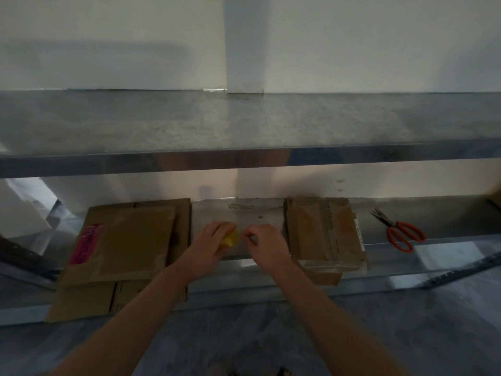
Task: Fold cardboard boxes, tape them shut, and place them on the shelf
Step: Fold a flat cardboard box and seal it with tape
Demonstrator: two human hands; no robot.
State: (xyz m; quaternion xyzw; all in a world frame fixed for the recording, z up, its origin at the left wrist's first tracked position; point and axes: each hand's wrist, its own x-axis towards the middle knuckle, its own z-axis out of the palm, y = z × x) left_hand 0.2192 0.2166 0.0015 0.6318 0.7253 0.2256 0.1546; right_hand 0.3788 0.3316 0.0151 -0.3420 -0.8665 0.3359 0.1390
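Observation:
A yellowish tape roll is held in my left hand above the lower metal shelf. My right hand is just right of the roll, fingers pinched together close to its edge; the tape end itself is too small to make out. A stack of flattened cardboard boxes, one with a pink label, lies left of my hands. Another stack of flattened cardboard lies to the right. Both stacks overhang the shelf's front edge.
Orange-handled scissors lie on the lower shelf at the right. The upper metal shelf spans the view above, against a white wall. A cardboard corner shows at the far right edge. Grey floor lies below.

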